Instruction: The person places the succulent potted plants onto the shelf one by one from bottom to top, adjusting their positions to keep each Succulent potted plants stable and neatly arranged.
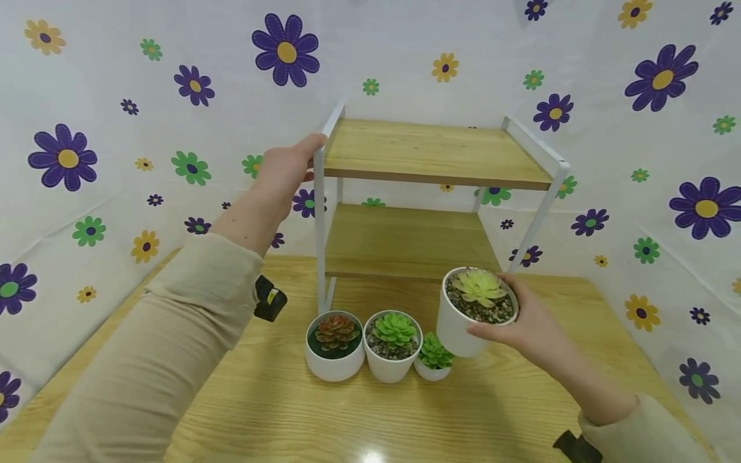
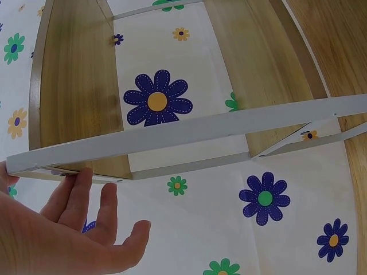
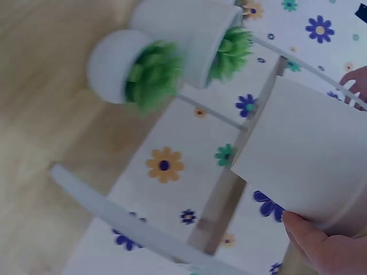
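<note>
My left hand (image 1: 279,177) grips the upper left front corner of a two-tier shelf rack (image 1: 428,149) with a white frame and wooden boards. In the left wrist view its fingertips (image 2: 83,180) touch the underside of the frame. In my right hand (image 1: 525,325) is a white pot (image 1: 457,331) with a pale green succulent (image 1: 478,287), tilted and raised in front of the lower board (image 1: 405,241). The right wrist view shows this white pot (image 3: 309,154) from its side, the thumb (image 3: 304,232) against its wall.
Before the rack, a wooden table (image 1: 359,418) bears a row of white pots: a reddish succulent (image 1: 334,333), a green succulent (image 1: 395,330) and a smaller green plant (image 1: 434,352). A flower-patterned white cloth (image 1: 393,38) hangs behind and at the sides.
</note>
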Demonstrator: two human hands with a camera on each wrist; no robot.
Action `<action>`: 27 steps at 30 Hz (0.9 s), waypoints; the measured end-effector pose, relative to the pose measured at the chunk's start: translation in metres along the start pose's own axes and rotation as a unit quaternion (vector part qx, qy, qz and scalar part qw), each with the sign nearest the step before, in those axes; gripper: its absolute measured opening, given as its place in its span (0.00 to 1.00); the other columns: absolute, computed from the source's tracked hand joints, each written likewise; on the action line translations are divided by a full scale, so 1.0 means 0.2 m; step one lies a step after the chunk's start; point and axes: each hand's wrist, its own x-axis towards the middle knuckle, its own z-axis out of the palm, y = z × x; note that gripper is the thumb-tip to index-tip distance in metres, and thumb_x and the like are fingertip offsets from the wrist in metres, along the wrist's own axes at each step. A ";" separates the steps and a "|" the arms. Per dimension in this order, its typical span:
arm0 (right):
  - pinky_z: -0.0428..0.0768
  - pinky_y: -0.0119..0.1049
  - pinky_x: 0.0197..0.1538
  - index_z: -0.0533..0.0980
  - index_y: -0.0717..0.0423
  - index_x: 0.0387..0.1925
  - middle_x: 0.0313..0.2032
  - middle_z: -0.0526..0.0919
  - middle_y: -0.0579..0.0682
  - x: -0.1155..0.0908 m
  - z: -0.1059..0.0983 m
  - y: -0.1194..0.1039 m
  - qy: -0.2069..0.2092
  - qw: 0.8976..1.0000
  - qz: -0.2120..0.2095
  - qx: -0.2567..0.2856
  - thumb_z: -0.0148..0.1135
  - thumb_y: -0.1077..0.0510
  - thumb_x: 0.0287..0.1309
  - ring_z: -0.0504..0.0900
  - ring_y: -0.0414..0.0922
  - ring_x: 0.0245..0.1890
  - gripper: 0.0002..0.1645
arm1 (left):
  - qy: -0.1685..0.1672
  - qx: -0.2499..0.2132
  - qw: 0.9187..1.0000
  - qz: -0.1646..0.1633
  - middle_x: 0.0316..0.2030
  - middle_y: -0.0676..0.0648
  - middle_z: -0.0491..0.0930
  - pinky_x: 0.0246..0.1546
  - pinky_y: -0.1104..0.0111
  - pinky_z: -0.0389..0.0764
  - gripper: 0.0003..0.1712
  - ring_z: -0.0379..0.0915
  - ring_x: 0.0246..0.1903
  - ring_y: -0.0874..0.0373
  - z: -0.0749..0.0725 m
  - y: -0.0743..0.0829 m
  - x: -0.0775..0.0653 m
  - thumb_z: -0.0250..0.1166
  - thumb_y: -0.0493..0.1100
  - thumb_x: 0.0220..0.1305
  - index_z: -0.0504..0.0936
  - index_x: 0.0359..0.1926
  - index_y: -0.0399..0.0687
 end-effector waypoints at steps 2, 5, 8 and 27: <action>0.70 0.56 0.59 0.50 0.63 0.68 0.62 0.64 0.65 0.04 -0.01 -0.07 -0.008 1.000 -0.004 0.009 0.72 0.49 0.45 0.67 0.60 0.61 0.57 | -0.001 0.000 1.000 -0.001 0.64 0.52 0.67 0.70 0.50 0.45 0.30 0.62 0.63 0.55 0.00 0.00 0.00 0.51 0.64 0.63 0.73 0.59 0.52; 0.68 0.57 0.61 0.49 0.60 0.70 0.63 0.63 0.63 0.10 0.00 -0.17 -0.019 1.000 -0.001 0.011 0.71 0.46 0.45 0.66 0.60 0.62 0.58 | 0.000 0.002 1.000 -0.005 0.65 0.52 0.66 0.70 0.49 0.44 0.31 0.60 0.65 0.54 0.00 -0.01 -0.01 0.51 0.65 0.63 0.72 0.60 0.53; 0.66 0.57 0.63 0.48 0.56 0.70 0.65 0.62 0.61 0.18 0.02 -0.26 -0.020 1.000 0.011 -0.009 0.71 0.43 0.44 0.64 0.59 0.64 0.59 | 0.000 0.006 1.000 -0.007 0.66 0.52 0.65 0.70 0.47 0.43 0.32 0.59 0.66 0.54 0.00 -0.01 -0.01 0.50 0.66 0.63 0.71 0.61 0.54; 0.65 0.48 0.66 0.48 0.56 0.70 0.67 0.60 0.57 0.60 0.24 -0.49 -0.008 0.998 0.004 0.057 0.71 0.44 0.45 0.63 0.52 0.66 0.58 | 0.012 0.006 1.000 -0.003 0.66 0.50 0.65 0.70 0.52 0.50 0.32 0.61 0.64 0.53 0.01 0.00 -0.01 0.52 0.65 0.62 0.73 0.59 0.52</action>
